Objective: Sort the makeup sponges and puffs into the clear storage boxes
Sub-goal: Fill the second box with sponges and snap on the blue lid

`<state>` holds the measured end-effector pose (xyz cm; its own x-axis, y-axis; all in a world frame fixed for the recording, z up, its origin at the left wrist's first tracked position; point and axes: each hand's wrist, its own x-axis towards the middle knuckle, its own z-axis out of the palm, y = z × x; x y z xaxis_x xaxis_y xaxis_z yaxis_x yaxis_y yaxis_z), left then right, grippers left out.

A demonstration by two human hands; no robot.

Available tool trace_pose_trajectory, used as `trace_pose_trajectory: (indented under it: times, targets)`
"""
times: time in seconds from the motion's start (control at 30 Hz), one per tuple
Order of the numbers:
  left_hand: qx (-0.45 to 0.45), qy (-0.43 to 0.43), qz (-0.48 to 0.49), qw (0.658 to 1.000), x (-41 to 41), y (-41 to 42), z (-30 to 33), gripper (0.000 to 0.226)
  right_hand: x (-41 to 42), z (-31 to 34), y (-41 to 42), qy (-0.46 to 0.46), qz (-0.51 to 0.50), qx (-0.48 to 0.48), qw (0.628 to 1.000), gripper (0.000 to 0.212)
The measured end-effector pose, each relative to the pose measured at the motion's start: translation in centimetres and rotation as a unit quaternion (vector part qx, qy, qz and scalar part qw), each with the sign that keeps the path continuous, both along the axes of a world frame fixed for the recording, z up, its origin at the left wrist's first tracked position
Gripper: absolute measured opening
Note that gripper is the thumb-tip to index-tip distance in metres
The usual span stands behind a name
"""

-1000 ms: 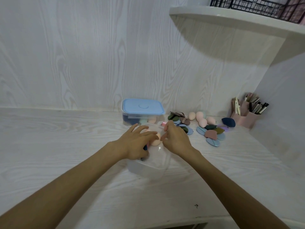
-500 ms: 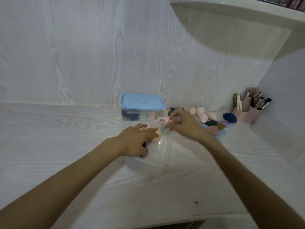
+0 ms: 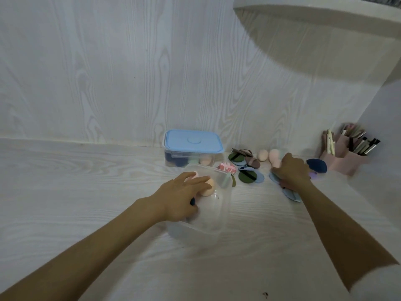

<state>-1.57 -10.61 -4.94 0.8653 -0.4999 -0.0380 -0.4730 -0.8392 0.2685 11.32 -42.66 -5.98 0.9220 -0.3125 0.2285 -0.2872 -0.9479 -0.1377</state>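
left hand [image 3: 180,197] flat in open box [image 3: 219,222] | right hand [image 3: 291,171] on puffs [image 3: 290,193]

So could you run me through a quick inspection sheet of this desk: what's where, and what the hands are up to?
Surface: white wood-grain desk, small dark speck near the front edge.
Job's things: open clear box holding a peach sponge; blue-lidded box behind it, sponges inside; loose puffs and sponges to the right.
Clutter: pink brush holder with brushes.
Grip: left hand rests on the open box's contents, fingers straight; right hand reaches onto the puffs, hold unclear.
Cables: nothing seen.
Surroundings: panelled wall, shelf above right.
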Motion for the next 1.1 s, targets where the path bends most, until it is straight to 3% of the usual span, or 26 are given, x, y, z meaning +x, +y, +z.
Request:
trace_pose_trajectory:
  times: [0.1,0.17,0.23,0.3,0.37,0.47,0.53,0.67,0.87,0.97,1.1]
  targets:
    - [-0.008,-0.002,0.005,1.000,0.0,0.0,-0.1,0.063,0.2,-0.4,-0.2,-0.027,0.003,-0.003,1.000,0.029]
    - [-0.009,-0.004,0.007,1.000,0.0,0.0,-0.1,0.063,-0.3,0.6,0.0,-0.052,0.009,0.051,0.997,0.029]
    - [-0.010,-0.006,0.008,1.000,0.1,0.0,0.0,0.062,-1.2,3.3,1.3,-0.105,0.024,0.163,0.981,0.033]
    - [-0.014,-0.008,0.012,1.000,0.1,0.0,0.0,0.061,-3.2,7.0,3.5,-0.132,0.090,0.323,0.933,0.026]
    - [-0.019,-0.007,0.015,1.000,0.1,0.1,-0.1,0.061,-6.8,9.4,6.6,-0.063,0.187,0.414,0.889,0.016]
    - [-0.028,-0.002,0.020,0.999,0.2,0.1,-0.1,0.064,-12.7,9.6,11.1,0.083,0.267,0.323,0.904,0.016]
    - [-0.031,0.001,0.021,0.999,0.1,0.1,0.0,0.069,-14.2,8.4,13.3,0.109,0.275,0.256,0.920,0.022]
    - [-0.032,-0.002,0.025,0.999,-0.2,0.0,0.1,0.070,-13.9,5.5,15.5,0.094,0.271,0.177,0.941,0.036]
    - [-0.042,-0.004,0.029,0.999,-0.1,0.1,0.0,0.069,-12.7,2.6,16.7,0.053,0.271,0.083,0.957,0.031]
    - [-0.046,-0.006,0.033,0.998,-0.2,0.0,0.1,0.066,-12.9,2.1,16.7,0.000,0.270,0.074,0.960,0.025]
    - [-0.047,-0.010,0.036,0.998,-0.1,0.0,0.1,0.061,-13.3,2.1,16.7,0.013,0.273,0.072,0.959,0.025]
